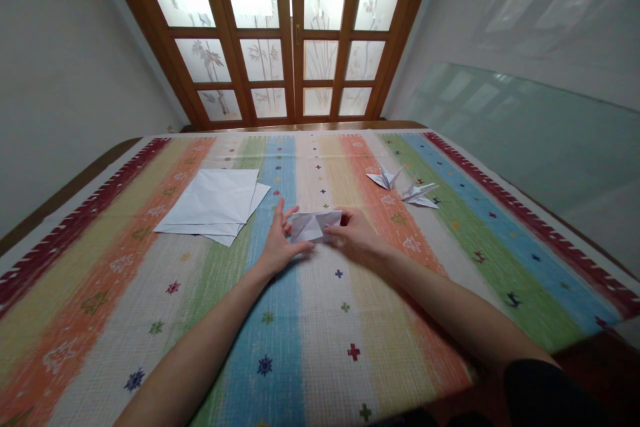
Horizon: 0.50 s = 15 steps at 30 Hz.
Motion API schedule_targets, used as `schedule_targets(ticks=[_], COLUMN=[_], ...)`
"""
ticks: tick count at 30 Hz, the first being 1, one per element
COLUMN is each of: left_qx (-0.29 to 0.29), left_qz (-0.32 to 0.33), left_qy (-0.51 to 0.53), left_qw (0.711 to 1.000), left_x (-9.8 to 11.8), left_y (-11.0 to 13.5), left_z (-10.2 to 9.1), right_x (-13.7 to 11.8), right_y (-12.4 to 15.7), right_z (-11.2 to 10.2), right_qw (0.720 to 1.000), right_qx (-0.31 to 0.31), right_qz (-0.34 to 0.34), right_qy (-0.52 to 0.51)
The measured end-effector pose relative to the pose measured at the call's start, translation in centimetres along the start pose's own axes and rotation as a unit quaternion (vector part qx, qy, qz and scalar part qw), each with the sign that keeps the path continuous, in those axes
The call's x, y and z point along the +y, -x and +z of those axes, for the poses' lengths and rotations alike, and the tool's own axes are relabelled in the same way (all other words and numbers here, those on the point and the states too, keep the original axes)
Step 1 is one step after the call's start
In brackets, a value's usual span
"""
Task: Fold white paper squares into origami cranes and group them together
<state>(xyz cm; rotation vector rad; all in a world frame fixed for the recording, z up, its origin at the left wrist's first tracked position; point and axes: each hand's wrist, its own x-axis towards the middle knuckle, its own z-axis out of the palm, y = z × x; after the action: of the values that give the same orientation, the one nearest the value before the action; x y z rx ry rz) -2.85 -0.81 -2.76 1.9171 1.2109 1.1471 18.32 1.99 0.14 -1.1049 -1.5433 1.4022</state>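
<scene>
Apparently two folded paper figures (pixel 421 199) sat finished right of centre, while flat sheets (pixel 210 197) left of centre awaited folding. Mid-frame, the small folded paper (pixel 309 227) looked only partway done: the right hand (pixel 356 235) pinched its right end; the left hand (pixel 280 240) spread its fingers loosely by the other.

Bare hands: 2, 1 left hand (pixel 283 240) and 1 right hand (pixel 353 233)
Folded paper (pixel 310 225) between them: 1 piece
Paper cranes: 2, a far crane (pixel 384 178) and a near crane (pixel 420 200)
Paper pile (pixel 210 203): 1, at least 3 sheets showing, exact count hidden
Striped tablecloth (pixel 320 320): 1
Door leaves (pixel 230 33): 2
Full glass panes (pixel 325 0): 12, in 3 rows of 4
</scene>
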Motion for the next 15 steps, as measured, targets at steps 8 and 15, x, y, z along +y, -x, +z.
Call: schedule_targets(ticks=[8,15], left_qx=[-0.031,0.009], left_qz=[0.003,0.201], left_qy=[-0.041,-0.242], left_qw=[0.999,0.949], left_x=[1.2,1.2], left_y=[0.3,0.2], left_z=[-0.2,-0.7], right_x=[0.6,1.2], right_y=[0.2,0.8], right_z=[-0.2,-1.2], right_qw=[0.996,0.935], right_qx=[0.024,0.074], right_qz=[-0.059,-0.242], right_qy=[0.067,0.248])
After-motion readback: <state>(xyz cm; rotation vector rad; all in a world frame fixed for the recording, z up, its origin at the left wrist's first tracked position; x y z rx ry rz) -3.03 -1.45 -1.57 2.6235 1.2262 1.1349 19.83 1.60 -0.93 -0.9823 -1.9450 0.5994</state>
